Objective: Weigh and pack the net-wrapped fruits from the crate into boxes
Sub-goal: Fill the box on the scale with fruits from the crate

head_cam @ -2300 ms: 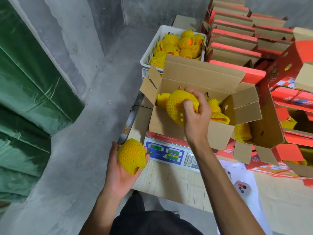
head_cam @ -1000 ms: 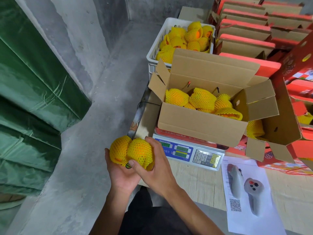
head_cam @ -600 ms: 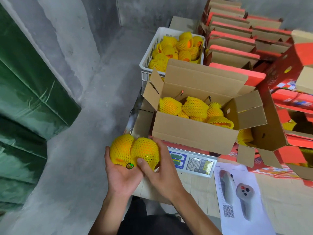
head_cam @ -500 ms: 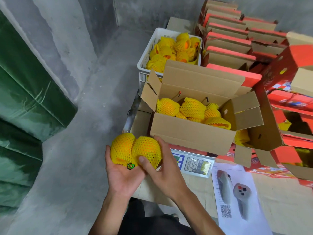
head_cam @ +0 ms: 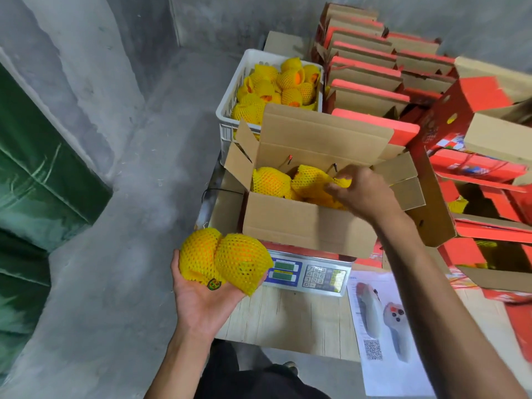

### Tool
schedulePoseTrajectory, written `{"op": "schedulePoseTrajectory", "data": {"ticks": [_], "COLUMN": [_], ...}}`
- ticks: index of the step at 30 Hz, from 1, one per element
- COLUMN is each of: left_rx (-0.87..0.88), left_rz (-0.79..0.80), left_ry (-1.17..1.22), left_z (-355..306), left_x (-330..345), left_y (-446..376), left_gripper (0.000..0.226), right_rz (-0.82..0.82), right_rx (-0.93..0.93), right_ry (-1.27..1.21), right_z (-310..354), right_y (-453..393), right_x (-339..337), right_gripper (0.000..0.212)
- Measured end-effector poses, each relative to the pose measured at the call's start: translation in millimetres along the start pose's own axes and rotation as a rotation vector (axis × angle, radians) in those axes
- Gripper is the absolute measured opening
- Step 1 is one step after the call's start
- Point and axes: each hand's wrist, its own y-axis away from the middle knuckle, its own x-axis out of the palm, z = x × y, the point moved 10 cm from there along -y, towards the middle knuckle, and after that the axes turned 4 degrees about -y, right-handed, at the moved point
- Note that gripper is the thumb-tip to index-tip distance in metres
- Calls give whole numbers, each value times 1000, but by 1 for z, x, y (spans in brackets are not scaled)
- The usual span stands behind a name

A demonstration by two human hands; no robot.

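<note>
The right hand point(head_cam: 361, 194) reaches into the open box point(head_cam: 305, 226) on the scale point(head_cam: 309, 273), fingers seemingly pinching a netted fruit point(head_cam: 315, 178) there, while the left hand point(head_cam: 201, 295), nearer than the box, cradles two more fruits point(head_cam: 227, 259).

The left hand point(head_cam: 201, 295) is held palm up with fingers spread, two net-wrapped fruits point(head_cam: 224, 262) cupped on it. The right arm is extended forward, the right hand point(head_cam: 361, 194) turned down, its fingers point(head_cam: 341, 180) curled and pinching yellow netting.
</note>
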Motion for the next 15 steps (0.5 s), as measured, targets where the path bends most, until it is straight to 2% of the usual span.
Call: {"op": "schedulePoseTrajectory", "data": {"ticks": [3, 7, 15], "left_rx": [7, 6, 15], "left_rz": [-40, -93, -110], "left_ry": [-7, -4, -5], "left_z": [-1, 1, 1], "left_x": [-2, -5, -11], "left_y": [1, 3, 5], "left_gripper": [78, 82, 80], "right_rz": [171, 235, 533], "right_rx": [195, 196, 276], "right_ry": [257, 464, 858], "right_z": [-24, -13, -14], "right_y": [-17, -27, -32], "right_x": [13, 24, 53], "right_gripper": [49, 41, 39]}}
